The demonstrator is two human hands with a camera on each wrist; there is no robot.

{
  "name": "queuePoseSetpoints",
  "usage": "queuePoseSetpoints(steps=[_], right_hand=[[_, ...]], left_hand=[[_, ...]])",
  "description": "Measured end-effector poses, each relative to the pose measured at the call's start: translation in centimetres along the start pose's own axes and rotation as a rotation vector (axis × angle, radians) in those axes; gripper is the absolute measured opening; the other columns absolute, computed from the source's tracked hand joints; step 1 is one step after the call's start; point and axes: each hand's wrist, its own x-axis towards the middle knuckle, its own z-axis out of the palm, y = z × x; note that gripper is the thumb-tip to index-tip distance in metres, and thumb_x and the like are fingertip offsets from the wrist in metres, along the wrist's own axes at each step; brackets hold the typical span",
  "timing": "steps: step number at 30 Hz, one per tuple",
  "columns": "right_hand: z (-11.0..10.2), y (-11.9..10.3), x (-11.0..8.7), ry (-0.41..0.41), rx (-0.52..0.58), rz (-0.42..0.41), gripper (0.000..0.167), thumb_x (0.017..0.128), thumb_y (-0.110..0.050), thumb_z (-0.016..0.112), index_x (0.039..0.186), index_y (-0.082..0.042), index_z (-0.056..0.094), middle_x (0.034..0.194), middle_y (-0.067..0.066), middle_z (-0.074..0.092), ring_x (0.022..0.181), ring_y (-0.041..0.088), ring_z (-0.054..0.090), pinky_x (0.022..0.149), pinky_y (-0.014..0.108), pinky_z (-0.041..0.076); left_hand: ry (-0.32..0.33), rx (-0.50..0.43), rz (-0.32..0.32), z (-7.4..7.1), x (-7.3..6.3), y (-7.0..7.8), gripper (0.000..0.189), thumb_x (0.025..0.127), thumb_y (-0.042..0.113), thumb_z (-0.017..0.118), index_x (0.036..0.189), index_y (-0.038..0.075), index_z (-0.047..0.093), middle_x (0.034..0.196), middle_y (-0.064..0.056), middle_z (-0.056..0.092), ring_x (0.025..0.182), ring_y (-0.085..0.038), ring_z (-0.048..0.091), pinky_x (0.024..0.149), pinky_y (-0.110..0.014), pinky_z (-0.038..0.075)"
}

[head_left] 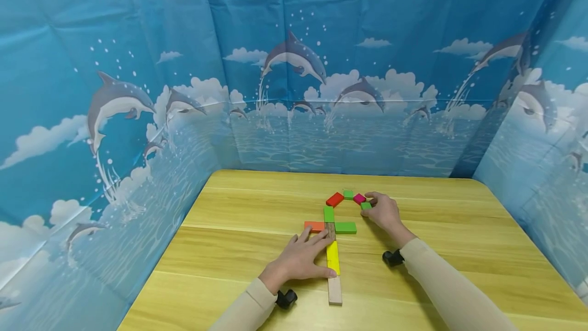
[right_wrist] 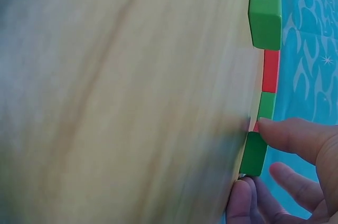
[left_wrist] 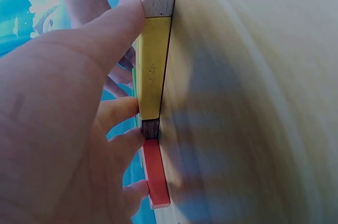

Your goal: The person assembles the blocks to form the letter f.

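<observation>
My right hand (head_left: 386, 213) pinches a small green block (right_wrist: 254, 154) between thumb and fingers, at the right end of a curved row on the table. Beside that block lie a magenta block (head_left: 359, 198), another green one and a red block (head_left: 335, 199). My left hand (head_left: 300, 259) is spread over a straight row, its fingertips touching a yellow block (left_wrist: 153, 71), a dark brown block (left_wrist: 151, 129) and an orange-red block (left_wrist: 155, 171). Its thumb lies near where the yellow block meets a pale wooden block (head_left: 335, 291).
A green block (head_left: 346, 228) juts right from the brown one, and an upright green block (head_left: 328, 214) continues the row beyond it. The wood-grain table (head_left: 239, 218) ends at a blue dolphin curtain (head_left: 294, 137). Black wrist cameras hang under both wrists.
</observation>
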Motion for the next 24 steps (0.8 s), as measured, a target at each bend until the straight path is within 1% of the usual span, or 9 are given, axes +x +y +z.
queuePoseSetpoints(steps=[7,12,15,17,20,24], right_hand=[[-0.2,-0.2,-0.2,-0.015,0.003,-0.001,0.061,0.083,-0.01,0.082,0.139,0.0,0.058,0.115,0.024,0.067,0.103,0.039,0.063,0.086,0.054,0.052],[-0.6,-0.4,-0.5,-0.033,0.01,0.004,0.063,0.083,-0.01,0.083,0.14,0.0,0.057,0.119,0.025,0.065,0.108,0.04,0.061,0.086,0.054,0.052],[-0.9,-0.7,-0.7,-0.051,0.006,-0.007,0.065,0.084,-0.01,0.082,0.142,-0.001,0.055,0.124,0.027,0.063,0.112,0.041,0.06,0.085,0.053,0.053],[-1.1,-1.0,-0.9,-0.066,-0.003,-0.02,0.066,0.084,-0.01,0.082,0.143,-0.002,0.054,0.126,0.028,0.061,0.112,0.042,0.061,0.082,0.052,0.054],[-1.6,-1.7,-1.3,-0.083,-0.029,-0.049,0.065,0.086,-0.012,0.081,0.144,-0.003,0.054,0.129,0.029,0.059,0.111,0.042,0.06,0.081,0.052,0.054],[-2.5,-2.9,-2.3,-0.086,-0.058,-0.088,0.063,0.087,-0.015,0.08,0.143,-0.004,0.054,0.13,0.03,0.056,0.114,0.046,0.057,0.083,0.056,0.052]], left_hand=[[-0.006,0.008,-0.002,-0.1,0.0,0.0,0.09,0.087,0.077,0.053,0.161,0.034,0.026,0.167,0.009,0.015,0.153,-0.037,0.009,0.114,-0.068,0.017],[0.013,0.014,0.031,0.0,0.1,-0.2,0.091,0.088,0.075,0.054,0.162,0.032,0.023,0.168,0.007,0.01,0.153,-0.038,0.007,0.113,-0.071,0.014],[0.047,0.005,0.049,-0.3,0.1,-0.3,0.089,0.088,0.073,0.056,0.161,0.031,0.026,0.169,0.004,0.011,0.153,-0.039,0.007,0.112,-0.072,0.013],[0.083,0.007,0.05,-0.6,0.1,-0.3,0.087,0.089,0.072,0.056,0.16,0.031,0.029,0.168,0.001,0.013,0.152,-0.039,0.009,0.112,-0.072,0.014],[0.145,0.017,0.041,-1.4,0.0,-0.1,0.082,0.091,0.07,0.054,0.159,0.03,0.032,0.168,-0.002,0.017,0.152,-0.039,0.012,0.112,-0.07,0.017],[0.23,0.031,0.016,-2.6,-0.3,0.0,0.075,0.095,0.063,0.055,0.159,0.03,0.033,0.166,-0.005,0.021,0.151,-0.039,0.016,0.114,-0.068,0.017]])
